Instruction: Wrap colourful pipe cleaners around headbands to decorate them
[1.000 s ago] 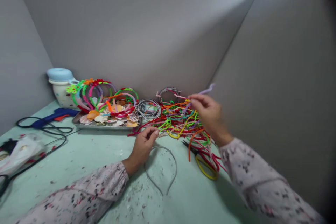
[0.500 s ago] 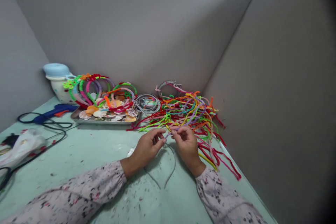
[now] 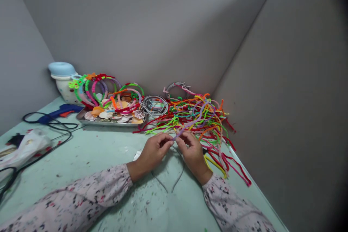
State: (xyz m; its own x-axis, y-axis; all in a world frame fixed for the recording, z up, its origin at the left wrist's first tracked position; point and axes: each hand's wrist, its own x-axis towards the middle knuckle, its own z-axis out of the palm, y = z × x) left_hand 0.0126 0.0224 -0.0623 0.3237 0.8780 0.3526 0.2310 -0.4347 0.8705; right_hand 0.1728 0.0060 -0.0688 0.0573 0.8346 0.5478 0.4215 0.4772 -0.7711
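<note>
A purple pipe cleaner (image 3: 192, 124) rises from between my fingertips toward the colourful pile. My left hand (image 3: 156, 151) pinches its lower end. Right beside it, my right hand (image 3: 191, 154) pinches the same strip, the two hands' fingertips almost touching. Under my hands a thin grey headband (image 3: 178, 178) shows its two ends pointing toward me; its top is largely hidden by my fingers. Whether my fingers also grip the headband cannot be made out.
Behind my hands lies a heap of coloured pipe cleaners (image 3: 187, 110), next to grey wire hoops (image 3: 154, 106). A metal tray (image 3: 108, 123) holds shells and wrapped headbands. At left are a blue glue gun (image 3: 58, 111), black cable, plastic bag (image 3: 32, 145) and lidded jar (image 3: 65, 88).
My right hand's fingertips have come in closer to my left hand's. More of the purple pipe cleaner now stands up above them. The view has shifted slightly.
</note>
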